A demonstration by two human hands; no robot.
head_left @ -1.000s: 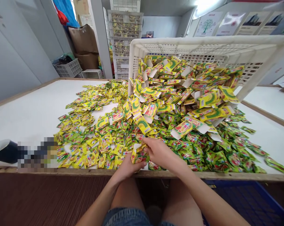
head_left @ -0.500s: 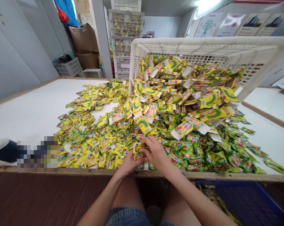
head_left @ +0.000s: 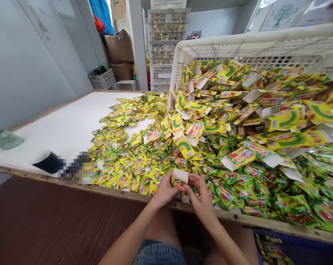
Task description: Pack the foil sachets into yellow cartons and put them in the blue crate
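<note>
Both hands are on one small yellow and green cardboard box [head_left: 179,182] near the table's front edge, its white end flap standing up. My left hand [head_left: 164,191] grips the box's left side, thumb across the front. My right hand [head_left: 201,193] has its fingers and thumb closed on the right side. The hands hide part of the box, and its inside cannot be seen. Around them lie many small shiny sachets, yellow ones [head_left: 122,173] to the left and green ones [head_left: 232,195] to the right.
A tipped white plastic crate [head_left: 180,55] spills flattened and open boxes [head_left: 184,145] over the sachets. A dark cup [head_left: 46,162] lies on its side by a blurred patch, with a green cup [head_left: 8,139] further left. Below the table at right is a blue bin [head_left: 301,250].
The view has swung left. My right fingers have moved from the top of the box to its right side, and the white flap now shows upright.
</note>
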